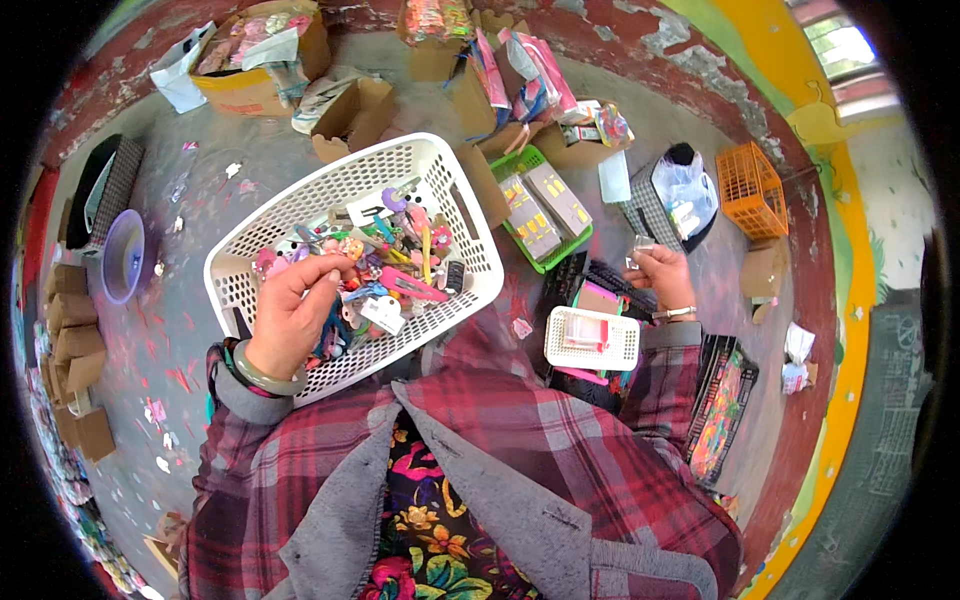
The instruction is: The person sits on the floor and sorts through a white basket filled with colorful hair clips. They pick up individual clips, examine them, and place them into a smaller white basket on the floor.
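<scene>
A large white perforated basket [462, 185] sits at my front left, holding a heap of colourful hair clips [385, 255] and small trinkets. Over its near left part is my left hand [292, 318], fingers pinched together at the edge of the heap; whatever they may hold is hidden. Out to the right, my right hand [664, 278] pinches a small clear and white piece [641, 244], too small to name. Below that hand stands a small white basket [556, 345] with pink and white items inside.
Beyond is a green basket [546, 266] with grey packs. An orange crate [750, 190] and a checked bag [645, 210] stand right. Cardboard boxes [358, 115] line the far wall. A purple basin [124, 257] stands left, and a black crate [722, 410] lies near right.
</scene>
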The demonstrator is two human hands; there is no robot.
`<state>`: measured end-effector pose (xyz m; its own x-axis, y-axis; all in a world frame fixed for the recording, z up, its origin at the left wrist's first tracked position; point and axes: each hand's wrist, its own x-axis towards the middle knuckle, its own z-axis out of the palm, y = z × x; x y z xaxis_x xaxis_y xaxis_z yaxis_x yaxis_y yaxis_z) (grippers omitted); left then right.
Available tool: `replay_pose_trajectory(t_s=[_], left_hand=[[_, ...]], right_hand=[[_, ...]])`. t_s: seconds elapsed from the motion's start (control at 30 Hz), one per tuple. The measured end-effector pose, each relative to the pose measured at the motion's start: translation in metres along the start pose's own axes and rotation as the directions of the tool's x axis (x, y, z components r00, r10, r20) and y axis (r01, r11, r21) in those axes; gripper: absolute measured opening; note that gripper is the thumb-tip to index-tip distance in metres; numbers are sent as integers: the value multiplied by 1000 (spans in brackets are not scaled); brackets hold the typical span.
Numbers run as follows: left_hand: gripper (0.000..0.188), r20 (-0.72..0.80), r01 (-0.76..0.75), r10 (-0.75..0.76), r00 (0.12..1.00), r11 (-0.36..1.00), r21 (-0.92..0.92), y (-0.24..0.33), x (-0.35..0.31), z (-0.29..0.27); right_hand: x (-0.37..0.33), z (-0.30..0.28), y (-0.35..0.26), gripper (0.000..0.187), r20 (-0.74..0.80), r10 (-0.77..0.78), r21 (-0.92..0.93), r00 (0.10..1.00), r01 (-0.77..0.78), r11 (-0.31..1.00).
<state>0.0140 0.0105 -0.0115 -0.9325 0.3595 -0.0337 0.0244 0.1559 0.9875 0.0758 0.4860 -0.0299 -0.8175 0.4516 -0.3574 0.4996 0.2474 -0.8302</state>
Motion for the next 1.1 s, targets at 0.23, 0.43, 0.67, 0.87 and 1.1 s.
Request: replay_pose_trajectory(t_s=[0.23, 0.43, 0.67, 0.87, 1.1], left_hand=[[21, 44, -42, 48, 998, 991, -129, -21, 4, -3], [39, 161, 227, -163, 973, 790, -570, 8, 1, -17], [46, 27, 43, -42, 999, 451, -892, 11, -4, -30], [29, -104, -11, -186, 977, 443, -897, 5, -3, -31], [24, -29, 43, -90, 996, 706, -707, 3, -2, -27]], right_hand=[[-32, 84, -125, 19, 272, -457, 416, 847, 325, 849], [-69, 176, -190, 18, 481, -825, -53, 297, 949, 311], [-110, 260, -198, 34, 608, -747, -239, -267, 837, -493], [-115, 279, -195, 29, 716, -668, -35, -203, 945, -325], [-68, 289, -219, 23, 568, -710, 182, 416, 778, 601]])
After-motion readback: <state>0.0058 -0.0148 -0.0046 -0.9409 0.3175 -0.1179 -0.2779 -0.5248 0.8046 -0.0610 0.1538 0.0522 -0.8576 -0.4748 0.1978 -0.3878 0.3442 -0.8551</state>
